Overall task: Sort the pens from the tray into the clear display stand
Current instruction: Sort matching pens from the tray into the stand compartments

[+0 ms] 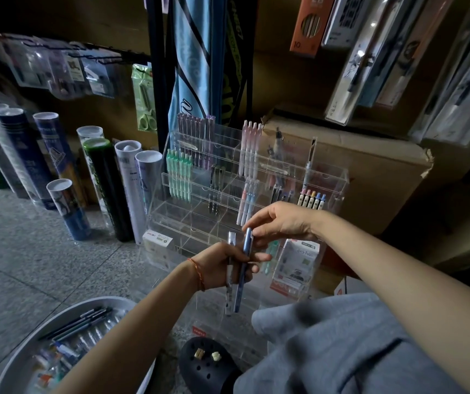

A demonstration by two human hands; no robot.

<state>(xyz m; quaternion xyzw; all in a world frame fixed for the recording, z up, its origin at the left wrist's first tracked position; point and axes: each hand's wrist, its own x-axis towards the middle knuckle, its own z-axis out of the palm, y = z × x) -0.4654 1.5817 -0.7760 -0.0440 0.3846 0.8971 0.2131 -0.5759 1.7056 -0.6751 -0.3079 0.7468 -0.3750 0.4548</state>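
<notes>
My left hand [225, 264] grips two upright pens in front of the clear display stand [199, 220]: a blue pen [242, 277] and a clear silver-topped pen [230, 280]. My right hand [279, 223] reaches in from the right and pinches the top of the blue pen. The stand's tiered compartments hold green pens [179, 177], purple pens [197, 129], pink pens [249, 149] and other small groups. The white round tray [29, 339] at the lower left holds several loose pens [83, 325].
Tall tubes [105, 189] stand on the stone floor left of the stand. A cardboard box [370, 177] sits behind it, with packaged stationery [364, 52] hanging above. My grey-clad knee [342, 345] and a black clog [208, 365] lie in the foreground.
</notes>
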